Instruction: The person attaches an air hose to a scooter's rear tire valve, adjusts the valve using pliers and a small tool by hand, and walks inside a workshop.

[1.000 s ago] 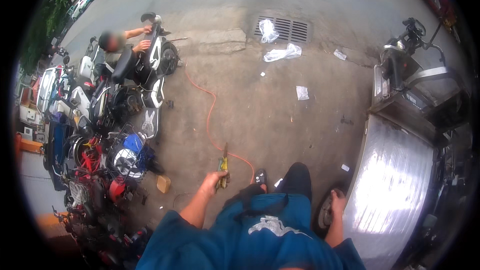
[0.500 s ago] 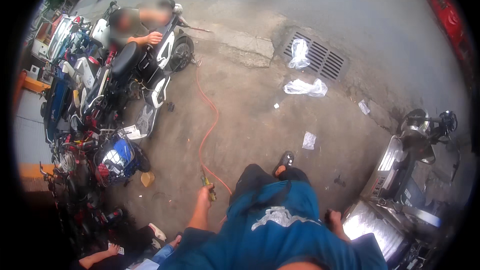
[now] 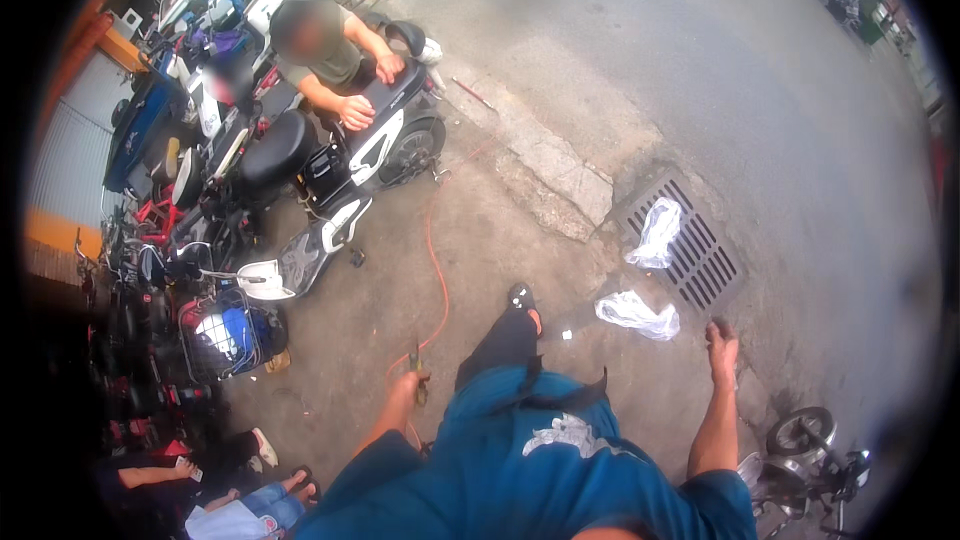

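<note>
My left hand [image 3: 408,387] is closed on a long, narrow yellow-green tool [image 3: 418,380], probably pliers, blurred and partly hidden by my fingers. An orange cord [image 3: 442,295] lies on the pavement just beyond it. My right hand [image 3: 722,345] hangs out to the right with loosely bent fingers apart and nothing visible in them; in the picture it lies near the slotted drain grate [image 3: 712,270] and two crumpled clear plastic bags [image 3: 640,314], which are on the ground.
A co-worker [image 3: 330,65] leans over a white-and-black scooter [image 3: 378,155], both hands on it. Many parked two-wheelers fill the left. Seated people [image 3: 270,508] are at lower left, another vehicle [image 3: 800,435] at lower right, a road [image 3: 780,90] beyond.
I have stepped forward and turned, so the scooters and drain appear nearer and shifted. My right arm has swung outward, away from the metal-bodied vehicle. My left hand still holds the tool.
</note>
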A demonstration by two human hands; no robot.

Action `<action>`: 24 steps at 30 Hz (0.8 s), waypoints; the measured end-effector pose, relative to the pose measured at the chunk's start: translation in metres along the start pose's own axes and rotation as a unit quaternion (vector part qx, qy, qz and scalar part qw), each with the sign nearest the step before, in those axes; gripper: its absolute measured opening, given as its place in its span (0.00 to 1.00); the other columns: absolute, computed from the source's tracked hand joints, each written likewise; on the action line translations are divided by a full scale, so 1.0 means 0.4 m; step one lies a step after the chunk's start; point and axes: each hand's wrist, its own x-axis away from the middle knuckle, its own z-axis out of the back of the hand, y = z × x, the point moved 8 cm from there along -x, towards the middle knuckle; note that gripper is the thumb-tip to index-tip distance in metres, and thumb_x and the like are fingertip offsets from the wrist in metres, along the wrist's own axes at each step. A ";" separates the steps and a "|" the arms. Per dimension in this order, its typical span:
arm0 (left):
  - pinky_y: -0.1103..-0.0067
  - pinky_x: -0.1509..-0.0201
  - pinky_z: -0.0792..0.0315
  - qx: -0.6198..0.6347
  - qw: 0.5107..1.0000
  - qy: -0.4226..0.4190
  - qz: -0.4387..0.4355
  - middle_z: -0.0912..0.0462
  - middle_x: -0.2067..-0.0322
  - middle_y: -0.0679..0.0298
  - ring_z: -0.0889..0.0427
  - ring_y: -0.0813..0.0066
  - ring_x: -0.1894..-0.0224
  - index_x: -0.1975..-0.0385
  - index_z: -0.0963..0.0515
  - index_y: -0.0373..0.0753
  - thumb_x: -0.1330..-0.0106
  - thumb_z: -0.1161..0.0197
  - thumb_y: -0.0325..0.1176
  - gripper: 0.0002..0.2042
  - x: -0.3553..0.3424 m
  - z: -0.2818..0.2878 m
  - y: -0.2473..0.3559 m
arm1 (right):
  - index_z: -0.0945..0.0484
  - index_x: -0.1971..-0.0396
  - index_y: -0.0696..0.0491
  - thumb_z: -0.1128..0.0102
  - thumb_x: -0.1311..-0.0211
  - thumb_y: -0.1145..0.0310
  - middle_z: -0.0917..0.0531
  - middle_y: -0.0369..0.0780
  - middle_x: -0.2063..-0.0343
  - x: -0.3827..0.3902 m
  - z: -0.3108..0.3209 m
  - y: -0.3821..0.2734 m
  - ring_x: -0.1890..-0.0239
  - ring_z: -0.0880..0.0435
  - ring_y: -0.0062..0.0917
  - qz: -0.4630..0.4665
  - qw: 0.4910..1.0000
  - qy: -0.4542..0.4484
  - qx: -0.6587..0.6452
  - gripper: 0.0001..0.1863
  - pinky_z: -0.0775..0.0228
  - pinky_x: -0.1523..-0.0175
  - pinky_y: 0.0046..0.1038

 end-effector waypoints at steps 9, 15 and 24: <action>0.75 0.75 0.31 0.144 0.982 -0.062 -0.102 0.24 0.75 0.61 0.24 0.71 0.76 0.66 0.25 0.32 0.47 0.35 0.34 0.14 -0.029 -0.348 0.803 | 0.23 0.72 0.57 0.44 0.49 0.67 0.25 0.36 0.81 -0.032 -0.325 0.139 0.81 0.26 0.23 -0.372 0.903 -0.210 0.037 0.09 0.34 0.77 0.26; 0.74 0.78 0.33 0.239 0.970 0.018 -0.049 0.26 0.76 0.60 0.25 0.69 0.77 0.68 0.26 0.32 0.49 0.36 0.32 0.12 -0.287 -0.525 0.952 | 0.23 0.68 0.57 0.45 0.47 0.65 0.25 0.36 0.81 -0.569 -0.381 0.050 0.81 0.26 0.23 -0.397 0.872 -0.261 0.119 0.11 0.34 0.77 0.26; 0.74 0.86 0.40 0.350 0.926 0.089 0.113 0.31 0.83 0.62 0.31 0.70 0.86 0.75 0.27 0.31 0.50 0.34 0.30 0.10 -0.262 -0.752 1.076 | 0.25 0.60 0.58 0.45 0.46 0.64 0.23 0.36 0.79 -2.004 -0.746 -0.922 0.81 0.28 0.21 0.068 0.949 -0.185 0.245 0.16 0.36 0.78 0.25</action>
